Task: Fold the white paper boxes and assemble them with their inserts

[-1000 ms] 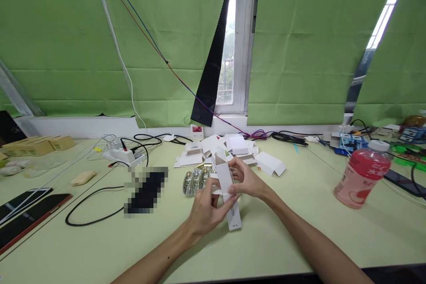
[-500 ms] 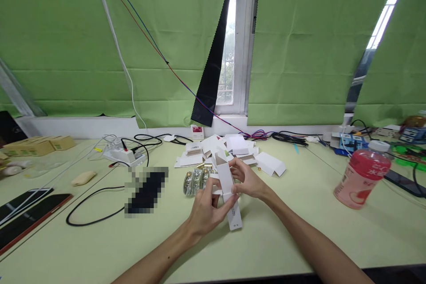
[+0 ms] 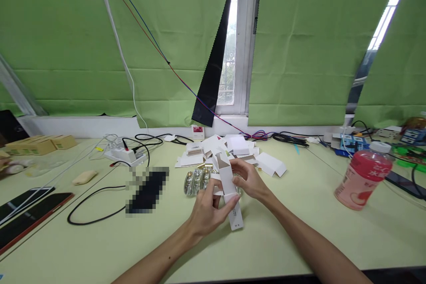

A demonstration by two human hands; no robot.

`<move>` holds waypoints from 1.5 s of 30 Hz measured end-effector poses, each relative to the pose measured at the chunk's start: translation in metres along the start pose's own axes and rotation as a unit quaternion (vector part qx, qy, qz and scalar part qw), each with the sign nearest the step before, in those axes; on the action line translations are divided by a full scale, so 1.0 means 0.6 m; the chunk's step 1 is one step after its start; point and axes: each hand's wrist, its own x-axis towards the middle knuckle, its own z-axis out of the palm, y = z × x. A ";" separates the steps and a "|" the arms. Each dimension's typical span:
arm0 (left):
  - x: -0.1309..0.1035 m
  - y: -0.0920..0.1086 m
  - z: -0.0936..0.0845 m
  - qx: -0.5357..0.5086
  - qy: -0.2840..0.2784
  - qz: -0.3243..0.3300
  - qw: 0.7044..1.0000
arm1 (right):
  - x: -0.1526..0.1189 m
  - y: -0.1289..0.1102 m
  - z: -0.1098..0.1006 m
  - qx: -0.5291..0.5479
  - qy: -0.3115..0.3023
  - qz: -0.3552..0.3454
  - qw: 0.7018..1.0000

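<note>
Left hand [image 3: 207, 211] and right hand [image 3: 251, 180] are pinching a narrow white cardboard box [image 3: 227, 180] between them above the pale-green tabletop [image 3: 273, 248], upper end gaping; it is apparently being shaped, the next move calling for steady support.

The white box [image 3: 226, 179] looks like smooth, matt card; the silvery bundles [image 3: 197, 182] gleam, glossy and crinkled; the bottle [image 3: 362, 179] is shiny plastic; the green curtain [image 3: 306, 53], matt, creased cloth; the tabletop [image 3: 279, 244], smooth with a dull sheen.
</note>
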 end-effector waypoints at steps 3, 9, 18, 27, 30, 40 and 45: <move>0.000 0.000 -0.001 0.007 -0.003 -0.004 1.000 | -0.001 0.001 0.002 0.006 0.007 0.005 1.000; 0.001 0.000 -0.002 -0.002 -0.008 0.008 1.000 | -0.003 -0.001 0.006 0.002 0.030 0.001 1.000; -0.002 -0.004 -0.001 0.005 -0.015 0.002 1.000 | -0.005 -0.011 0.010 -0.003 0.041 -0.003 0.999; 0.003 -0.003 0.000 0.007 -0.007 0.008 1.000 | -0.004 -0.018 0.008 -0.017 0.034 0.004 0.999; 0.002 -0.002 0.000 0.004 -0.011 0.002 1.000 | -0.004 -0.018 0.008 -0.017 0.030 0.004 0.999; 0.002 0.000 -0.001 -0.001 -0.008 -0.006 1.000 | -0.005 -0.013 0.005 -0.024 0.027 0.007 0.999; 0.003 0.001 -0.002 -0.001 -0.007 -0.004 1.000 | -0.005 -0.015 0.004 -0.030 0.022 0.008 0.999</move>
